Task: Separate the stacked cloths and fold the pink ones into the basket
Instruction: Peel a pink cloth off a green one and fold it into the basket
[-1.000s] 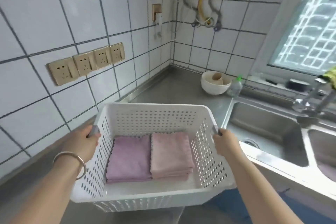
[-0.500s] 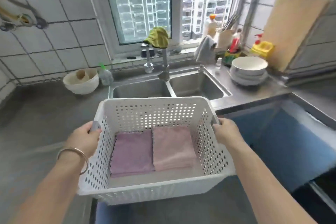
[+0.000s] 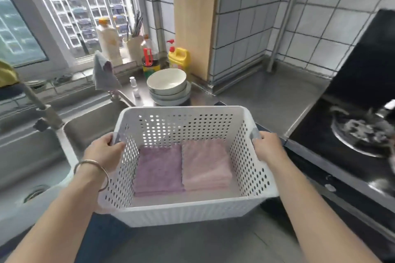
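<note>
Two hands are seen, both curled round the grey handles of one white basket (image 3: 181,215). The left hand (image 3: 103,152) is clamped on the left handle, with a bangle (image 3: 94,168) worn at its wrist; the right hand (image 3: 267,147) is clamped on the right handle. The basket is held between them, in front of the body and clear of the counter (image 3: 267,96), with its perforated walls upright.

Two folded stacks are contained in the basket, side by side on its floor and touching along one edge. The purple stack (image 3: 159,170) lies nearer the left hand; the pink stack (image 3: 206,165) lies nearer the right hand. How many cloths make up each stack cannot be told.

Beyond the basket, a bowl (image 3: 166,80) is stacked on plates (image 3: 171,98) on the counter. Behind these, a yellow jug (image 3: 179,58), a dark bottle (image 3: 149,53) and a tall pale bottle (image 3: 108,42) are ranged by the window. One cutting board (image 3: 193,32) is hung against the tiled wall. A sink (image 3: 32,156) is seen at left, with a grey rag (image 3: 104,72) draped above its far corner. At right, a stove (image 3: 352,141) with one burner in view is seen, blurred.
</note>
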Tool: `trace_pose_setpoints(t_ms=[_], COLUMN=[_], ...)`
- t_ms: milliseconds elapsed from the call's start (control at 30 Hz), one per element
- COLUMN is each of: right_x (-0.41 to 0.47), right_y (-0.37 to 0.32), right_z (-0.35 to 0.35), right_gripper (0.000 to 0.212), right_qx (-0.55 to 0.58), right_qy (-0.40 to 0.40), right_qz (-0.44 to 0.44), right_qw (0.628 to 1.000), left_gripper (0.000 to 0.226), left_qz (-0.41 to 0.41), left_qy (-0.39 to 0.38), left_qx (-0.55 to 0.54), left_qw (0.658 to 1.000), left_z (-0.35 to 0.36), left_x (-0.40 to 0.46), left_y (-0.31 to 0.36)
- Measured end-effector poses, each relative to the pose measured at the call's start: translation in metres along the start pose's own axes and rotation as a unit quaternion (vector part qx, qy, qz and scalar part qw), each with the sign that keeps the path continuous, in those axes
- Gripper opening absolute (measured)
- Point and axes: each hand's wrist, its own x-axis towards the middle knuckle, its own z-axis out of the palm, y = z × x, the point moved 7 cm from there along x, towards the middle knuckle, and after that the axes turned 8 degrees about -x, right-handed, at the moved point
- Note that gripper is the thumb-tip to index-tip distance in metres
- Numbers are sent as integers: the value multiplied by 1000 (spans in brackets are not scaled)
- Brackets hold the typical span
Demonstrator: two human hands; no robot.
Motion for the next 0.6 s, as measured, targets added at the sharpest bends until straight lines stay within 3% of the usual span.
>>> trace_pose_setpoints(t_ms=[433,600], right_x=[186,253], right_y=[59,67], right_z=[-80,-93], right_gripper=[11,9], right_qx=[-21,-34], right_qy=[84,81], right_qz=[123,156], right_qw=[989,984], left_gripper=[4,11], left_qz=[73,56], left_qy=[-134,-170], left_qx=[-31,-63], left_qw=[988,982], left_z=[218,282], left_x=[179,241], left_y=[143,185])
